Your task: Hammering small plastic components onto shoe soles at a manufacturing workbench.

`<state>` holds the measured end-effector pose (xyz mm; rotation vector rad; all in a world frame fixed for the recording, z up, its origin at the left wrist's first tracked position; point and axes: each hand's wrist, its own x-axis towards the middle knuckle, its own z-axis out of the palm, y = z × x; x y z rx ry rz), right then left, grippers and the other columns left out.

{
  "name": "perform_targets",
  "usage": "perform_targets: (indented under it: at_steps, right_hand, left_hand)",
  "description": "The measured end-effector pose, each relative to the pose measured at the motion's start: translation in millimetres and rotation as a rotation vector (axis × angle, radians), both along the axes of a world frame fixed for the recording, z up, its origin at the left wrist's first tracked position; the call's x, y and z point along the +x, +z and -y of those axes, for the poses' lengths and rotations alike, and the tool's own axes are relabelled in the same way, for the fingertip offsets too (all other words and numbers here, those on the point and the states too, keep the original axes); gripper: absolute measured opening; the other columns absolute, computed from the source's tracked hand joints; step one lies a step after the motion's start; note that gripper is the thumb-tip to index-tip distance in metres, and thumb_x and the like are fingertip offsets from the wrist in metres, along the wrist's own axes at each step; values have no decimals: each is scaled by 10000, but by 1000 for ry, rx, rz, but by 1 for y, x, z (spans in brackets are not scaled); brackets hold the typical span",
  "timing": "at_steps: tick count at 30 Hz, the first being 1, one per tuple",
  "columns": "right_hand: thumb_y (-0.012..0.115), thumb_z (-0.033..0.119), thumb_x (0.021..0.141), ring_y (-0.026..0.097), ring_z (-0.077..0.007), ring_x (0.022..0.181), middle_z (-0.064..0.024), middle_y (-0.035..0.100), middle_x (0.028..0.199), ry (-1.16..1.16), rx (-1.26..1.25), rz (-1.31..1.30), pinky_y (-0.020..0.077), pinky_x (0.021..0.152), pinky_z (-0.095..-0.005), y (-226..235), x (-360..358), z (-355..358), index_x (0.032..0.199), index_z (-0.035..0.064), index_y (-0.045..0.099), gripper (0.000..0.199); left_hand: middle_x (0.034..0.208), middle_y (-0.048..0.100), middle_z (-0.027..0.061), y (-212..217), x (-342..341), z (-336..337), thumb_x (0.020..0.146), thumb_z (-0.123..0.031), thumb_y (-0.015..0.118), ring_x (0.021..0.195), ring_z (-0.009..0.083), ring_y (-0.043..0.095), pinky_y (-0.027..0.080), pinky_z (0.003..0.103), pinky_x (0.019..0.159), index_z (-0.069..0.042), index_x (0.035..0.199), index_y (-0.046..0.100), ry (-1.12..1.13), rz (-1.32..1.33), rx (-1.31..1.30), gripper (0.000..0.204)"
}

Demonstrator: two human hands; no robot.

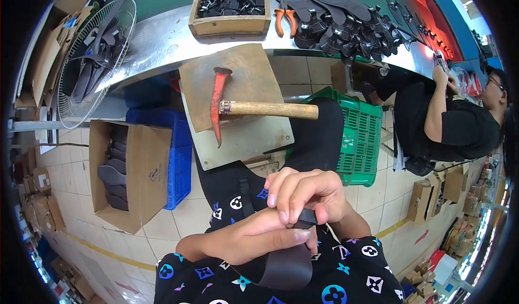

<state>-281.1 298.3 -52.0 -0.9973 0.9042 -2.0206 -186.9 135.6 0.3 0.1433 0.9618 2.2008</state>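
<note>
Both my hands meet low in the middle of the view, over my lap. My right hand (305, 196) curls over the top of a dark shoe insole (286, 266) and pinches a black strap piece (307, 217) against it. My left hand (254, 236) grips the same insole from the left, its thumb stretched along the top edge. The insole's rounded end points down toward my patterned black shirt. Just beyond my hands, a hammer (254, 108) with a red head and wooden handle lies on a wooden block (238, 66) resting on my lap.
A metal workbench (162, 39) runs across the top, bearing a wooden box of black parts (230, 6), orange pliers (285, 20) and heaped insoles (346, 22). A cardboard box of soles (127, 171), blue crate (175, 158) and green crate (359, 136) sit on the floor. Another person (454, 120) sits at right.
</note>
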Motion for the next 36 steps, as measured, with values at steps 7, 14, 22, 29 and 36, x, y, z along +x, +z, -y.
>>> perform_targets:
  at_steps: [7,14,22,29,36]
  right_hand:
    - [472,764,875,496,-290,1277,-184,464,1395,-177,330,-65,411,1038,-404,12,-15,-4,1429,-22,402,964]
    - [677,504,837,617,-304,1096,-184,592,1231,-578,986,-1553,480,899,-425,-23,-100,24,1422,6,402,817]
    - [680,154,913,658,-244,577,-145,691,818,-546,790,-1005,501,515,-351,-54,-83,-18,1250,18,537,390]
    - [613,83,959,641,-178,641,-137,666,818,-703,706,-635,503,581,-302,-2,-38,-8,1190,-19,572,256]
    - [597,254,1001,589,-169,594,-92,601,751,-822,615,-863,485,533,-290,53,-28,11,1211,25,557,313]
  left_hand:
    - [1085,620,157,-2,-14,0,990,-231,491,1012,239,599,456,361,938,29,1018,605,443,-180,-309,285]
    - [1224,637,115,0,-45,63,989,-431,518,1321,340,430,248,474,1126,-54,1053,716,823,-949,-1027,430]
    - [1226,672,129,-8,-38,78,1038,-217,522,1106,213,607,440,329,1000,28,1168,651,1404,-577,-787,307]
    - [1200,666,101,-113,-123,96,958,-217,571,1234,328,542,239,584,1119,-68,1056,682,1118,-845,-1861,210]
    - [1496,475,119,-116,-97,116,877,-579,601,1477,411,234,8,681,1147,-288,1356,615,763,-647,-1979,561]
